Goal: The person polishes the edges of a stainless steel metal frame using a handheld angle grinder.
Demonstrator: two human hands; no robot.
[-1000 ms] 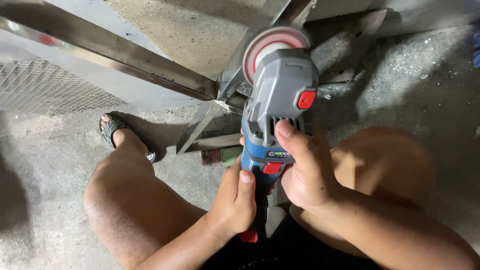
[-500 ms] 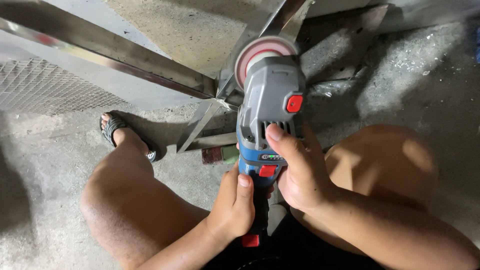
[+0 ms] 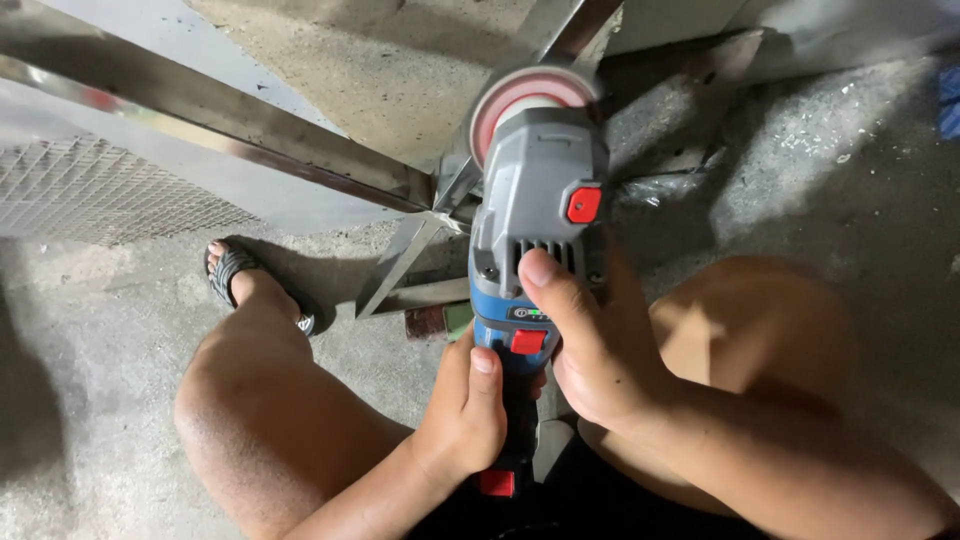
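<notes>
I see rough grey concrete floor (image 3: 820, 170) under everything, dusty and speckled beyond my right hand. Up and to the left of both hands runs a long shiny stainless-steel frame rail (image 3: 200, 110), meeting a thinner angled steel strut (image 3: 410, 255) at a joint just left of the tool's head. A panel of fine grey wire mesh (image 3: 90, 190) sits far left, below the rail.

My bare knees flank the hands; a foot in a dark strapped sandal (image 3: 235, 275) rests on the floor, left of the left hand.

The grey-and-blue cordless angle grinder (image 3: 535, 230) with red switches lies between my knees, pointing away from me. Its pink-rimmed flap disc (image 3: 525, 90) is at the far end, close to the steel joint; contact cannot be told.

Right hand (image 3: 590, 350) wraps the grinder's body from the right, thumb on the vents. Left hand (image 3: 470, 410) is closed round the blue handle lower down.

Risk, my judgement: the disc could catch on the strut's edge and kick toward the bare legs; sparks would land on uncovered skin and the sandalled foot.
</notes>
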